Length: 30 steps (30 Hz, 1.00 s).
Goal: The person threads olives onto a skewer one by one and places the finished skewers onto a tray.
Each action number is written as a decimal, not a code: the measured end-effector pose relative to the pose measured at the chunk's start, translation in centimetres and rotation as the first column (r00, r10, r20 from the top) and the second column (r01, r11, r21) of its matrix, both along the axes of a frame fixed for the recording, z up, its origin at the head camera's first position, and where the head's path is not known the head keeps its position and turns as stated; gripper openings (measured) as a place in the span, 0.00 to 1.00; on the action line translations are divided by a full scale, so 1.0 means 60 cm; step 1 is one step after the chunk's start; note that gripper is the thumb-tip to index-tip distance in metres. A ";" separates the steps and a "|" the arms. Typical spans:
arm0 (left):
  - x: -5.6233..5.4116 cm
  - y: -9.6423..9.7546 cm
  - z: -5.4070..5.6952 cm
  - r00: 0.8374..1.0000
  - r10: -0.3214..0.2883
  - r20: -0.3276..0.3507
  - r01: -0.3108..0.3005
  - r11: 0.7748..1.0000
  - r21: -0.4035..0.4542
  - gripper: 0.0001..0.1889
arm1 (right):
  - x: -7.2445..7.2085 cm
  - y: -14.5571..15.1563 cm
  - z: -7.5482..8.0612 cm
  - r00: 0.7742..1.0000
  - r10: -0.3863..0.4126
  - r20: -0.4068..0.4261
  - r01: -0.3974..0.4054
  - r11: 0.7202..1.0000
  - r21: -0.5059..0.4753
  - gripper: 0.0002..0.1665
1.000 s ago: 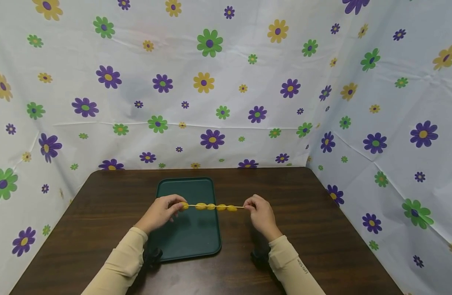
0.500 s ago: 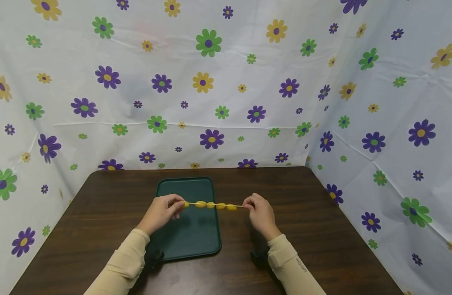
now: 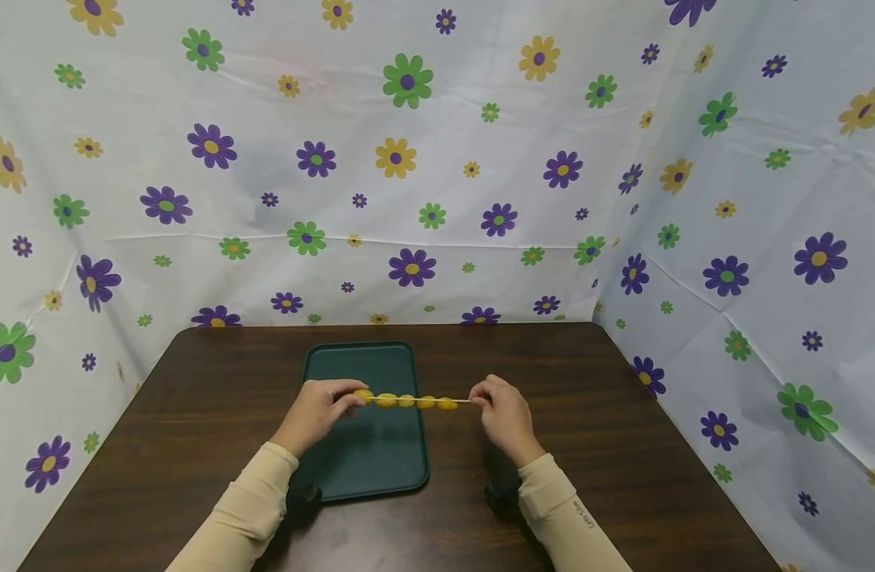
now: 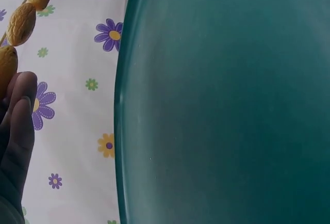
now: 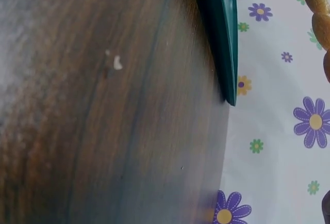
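A thin yellow stem bearing several wrinkled, oval yellow dates (image 3: 406, 401) is stretched level between both hands in the head view. My left hand (image 3: 314, 411) pinches the date at the left end between thumb and fingers. At the other end my right hand (image 3: 505, 415) pinches the bare tip of the stem. The left wrist view shows the dates (image 4: 21, 24) at its upper left, the nearest one against the fingers (image 4: 23, 110). Part of the date strand (image 5: 316, 0) also enters the right wrist view at its upper right edge.
A dark green tray (image 3: 369, 465) lies on the brown wooden table (image 3: 573, 381), partly below the left hand and the strand. White cloth with printed flowers (image 3: 437, 183) hangs behind the table and along its sides. Tan sleeves (image 3: 240, 504) cover both forearms.
My left hand has shifted slightly right along the strand, its fingers now at the end date. The right hand stays almost where it was.
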<state>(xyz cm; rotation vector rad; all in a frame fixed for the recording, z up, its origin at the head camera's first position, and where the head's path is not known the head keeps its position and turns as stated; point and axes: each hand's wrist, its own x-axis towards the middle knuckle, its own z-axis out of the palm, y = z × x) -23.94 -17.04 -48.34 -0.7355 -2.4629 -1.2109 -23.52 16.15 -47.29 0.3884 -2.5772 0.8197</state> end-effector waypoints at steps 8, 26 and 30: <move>0.000 -0.001 0.005 1.000 -0.014 0.000 0.014 1.000 0.000 0.10 | -0.001 -0.001 0.001 0.999 0.020 0.027 -0.021 0.999 0.036 0.06; -0.015 -0.036 0.000 0.976 -0.002 0.217 -0.008 0.999 0.042 0.10 | -0.004 -0.003 0.014 0.798 0.396 0.455 -0.368 0.917 -0.153 0.05; -0.019 -0.057 -0.002 0.962 0.026 0.271 -0.038 0.999 0.037 0.16 | -0.001 -0.023 0.020 0.719 0.474 0.508 -0.373 0.880 -0.293 0.07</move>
